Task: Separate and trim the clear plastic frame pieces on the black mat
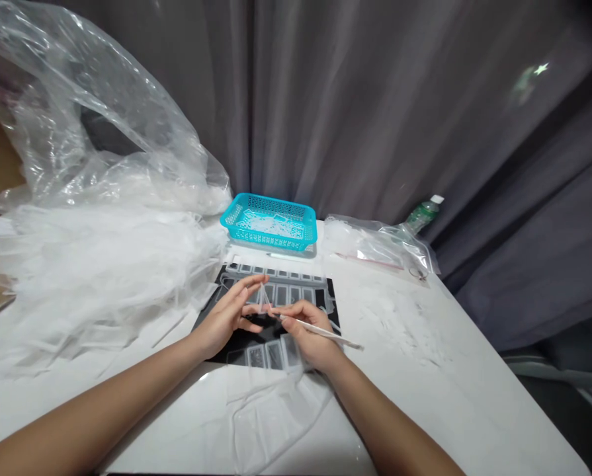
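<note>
My left hand (233,311) is raised over a black mat (216,330), its fingers spread. A small translucent plastic piece (264,299) stands between its fingertips, seemingly held by them. My right hand (311,330) is closed round a slim white pen-like stick (333,334), its tip close to the left fingers; the tip itself is too small to make out. Rows of clear rectangular plastic frames (282,295) lie on the mat beyond my hands. More of these frames hang below my right hand, joined to a clear plastic sheet (276,420) that droops over the near table edge.
A blue perforated basket (270,241) with small clear pieces stands behind the mat. White translucent sheets (102,258) and a large plastic bag (141,106) pile up at left. At right lie a clear bag (370,244), a green bottle (424,213) and scattered scraps (405,324).
</note>
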